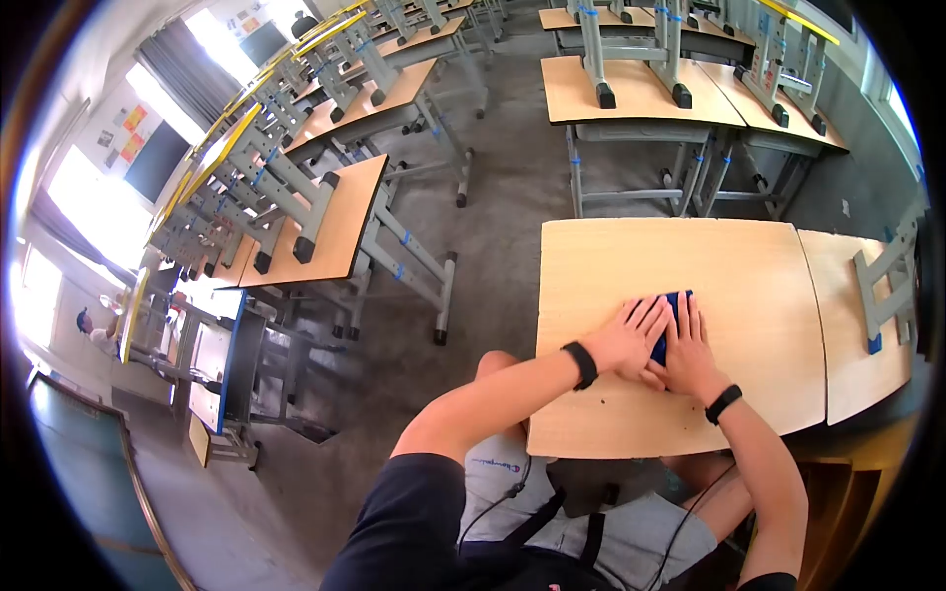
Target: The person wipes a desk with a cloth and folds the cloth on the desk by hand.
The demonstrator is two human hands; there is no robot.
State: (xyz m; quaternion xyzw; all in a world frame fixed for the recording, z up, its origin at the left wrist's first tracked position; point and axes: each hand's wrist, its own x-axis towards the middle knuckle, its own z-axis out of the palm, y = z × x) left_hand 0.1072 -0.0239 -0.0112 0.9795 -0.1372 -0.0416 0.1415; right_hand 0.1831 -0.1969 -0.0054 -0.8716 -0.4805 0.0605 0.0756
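My left hand (631, 340) lies flat with its fingers stretched out, pressing on a small dark blue piece (661, 347) that looks like folded cloth. Beside it my right hand (692, 353) also rests flat on the blue piece, fingers straight and pointing away from me. The two hands touch near the thumbs and cover most of the piece, so its full shape is hidden. Under them is the light wooden top of a desk (601, 261). A black band circles each wrist.
A second desk (847, 295) adjoins on the right, with an upturned chair's grey legs (887, 281) on it. Ahead stand desks (641, 94) bearing upturned chairs; another row of desks (335, 217) runs along the left. A grey floor aisle (493, 236) lies between. A person (97, 333) is at far left.
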